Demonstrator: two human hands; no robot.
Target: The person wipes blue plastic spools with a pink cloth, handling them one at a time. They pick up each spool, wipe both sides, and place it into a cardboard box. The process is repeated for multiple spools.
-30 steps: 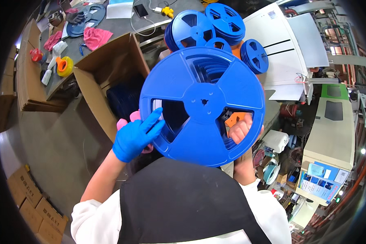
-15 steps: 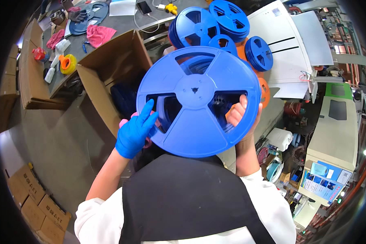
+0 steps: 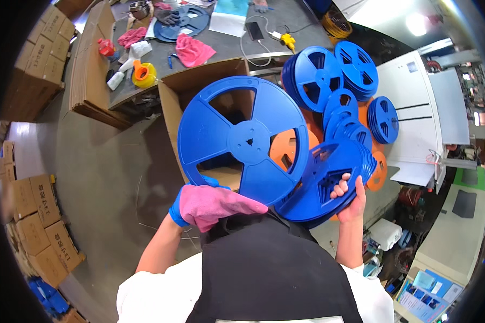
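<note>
Head view: a person in a black apron [image 3: 280, 269] with white sleeves handles blue plastic reels. A single reel [image 3: 237, 148], round with large cut-out windows, is raised in front of the apron, left of centre, its flat face toward the camera. At its lower-left edge is the left hand [image 3: 178, 211], in a blue glove. A pink cloth [image 3: 215, 207] covers much of that hand and lies along the reel's lower rim. Some gloved fingertips show at the rim; the rest are hidden, so how far they close cannot be told.

The bare right hand [image 3: 354, 202] grips a stack [image 3: 344, 159] of blue reels, its fingers curled through a window of the front one. The stack is tilted, just right of the single reel, which overlaps it in view; whether they touch cannot be told.

Behind the single reel is an open cardboard box [image 3: 171, 116]. Beyond the stack, more blue reels [image 3: 318, 78] stand in piles near orange ones [image 3: 378, 171]. On a grey table [image 3: 229, 51] at the top are a phone [image 3: 255, 31], a pink rag [image 3: 194, 51] and a yellow bottle [image 3: 144, 79]. Cartons [image 3: 37, 231] are piled at far left.
</note>
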